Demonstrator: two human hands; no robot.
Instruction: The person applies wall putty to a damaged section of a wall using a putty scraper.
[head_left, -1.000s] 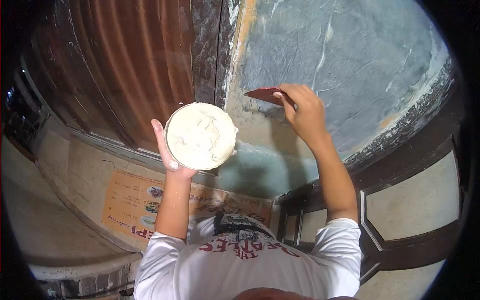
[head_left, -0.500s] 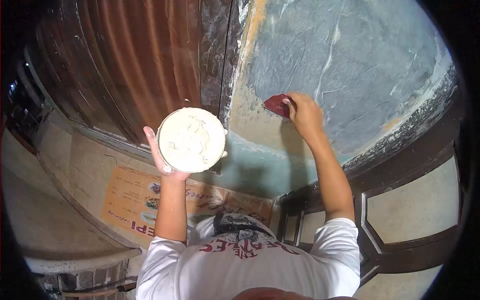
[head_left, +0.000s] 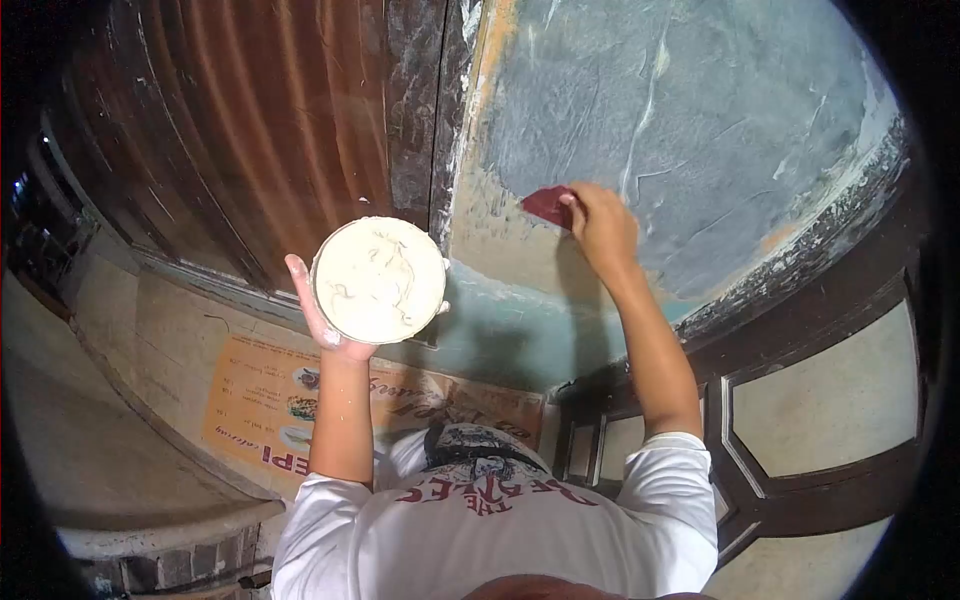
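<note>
A round tub of pale, creamy paste (head_left: 378,280) rests in my left hand (head_left: 325,322), whose thumb shows along the tub's left side with white smears on it. Most of the fingers are hidden under the tub. My right hand (head_left: 604,228) pinches a dark red flat scraper (head_left: 547,206) against the wall (head_left: 600,120). The wall is grey above the scraper and beige, rough and patchy around and below it.
Brown wooden panelling (head_left: 270,130) stands at the left of the wall. An orange printed banner (head_left: 245,395) lies on the floor below. Dark framework with pale panels (head_left: 825,400) is at the right. A curved ledge (head_left: 150,535) runs at the lower left.
The view has shifted slightly, with the wall appearing a little further left. Both hands keep their holds; the tub and scraper sit slightly further left in the picture.
</note>
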